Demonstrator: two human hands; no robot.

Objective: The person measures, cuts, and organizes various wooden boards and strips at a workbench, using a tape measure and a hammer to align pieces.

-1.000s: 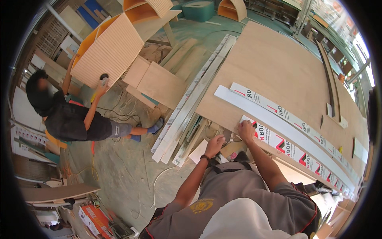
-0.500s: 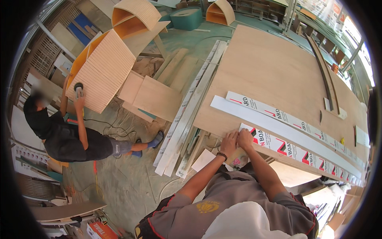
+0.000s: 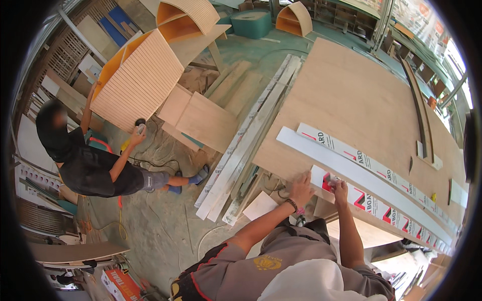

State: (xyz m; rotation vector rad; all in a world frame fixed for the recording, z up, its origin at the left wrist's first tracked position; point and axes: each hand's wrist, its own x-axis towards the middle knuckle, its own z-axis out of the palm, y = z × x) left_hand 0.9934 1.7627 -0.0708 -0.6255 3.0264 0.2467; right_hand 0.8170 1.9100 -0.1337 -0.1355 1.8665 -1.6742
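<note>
My left hand [image 3: 301,189] lies at the near left end of a white strip [image 3: 374,203] with red and black print, fingers stretched out against the end. Farther along the same strip, my right hand [image 3: 340,191] is closed in a pinch beside a bright red patch. Something pale shows at its fingertips, too small to make out. The printed strip lies along the near edge of a large plywood sheet [image 3: 336,90]. Beyond it are a plain white strip [image 3: 321,150] and another printed strip [image 3: 341,147], roughly parallel.
Long boards [image 3: 246,135] stand stacked left of the plywood. Dark curved strips [image 3: 419,108] rest on its far right. At left, a co-worker [image 3: 95,160] holds a round sander [image 3: 140,123] against a slatted wooden cabinet [image 3: 138,75]. Cables [image 3: 160,163] lie on the dusty floor.
My right hand has moved rightward along the printed strip, away from my left hand, which stays near its end. The co-worker's sander has moved lower on the cabinet. The whole view has shifted slightly.
</note>
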